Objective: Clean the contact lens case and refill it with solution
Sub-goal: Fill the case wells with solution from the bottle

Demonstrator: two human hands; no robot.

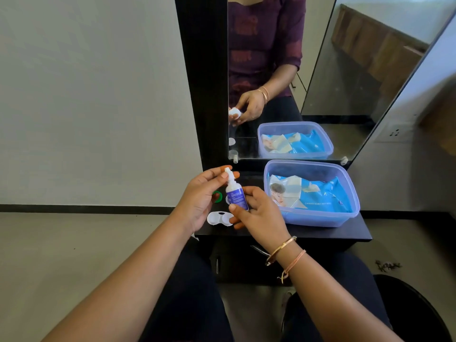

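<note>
My right hand (260,213) grips a small solution bottle (235,191) with a blue label, held upright above the black shelf. My left hand (199,196) pinches the bottle's white tip (228,172) between thumb and fingers. Just below the bottle lies the white contact lens case (219,218), open, both wells showing. A green cap (217,196) lies on the shelf behind my left hand. A second, white cap (227,200) sits partly hidden behind the bottle.
A clear blue plastic tub (355,211) holding a blue pack of wet wipes (318,196) stands on the right of the black shelf (345,234). A mirror (345,82) rises behind it. My knees are under the shelf's front edge.
</note>
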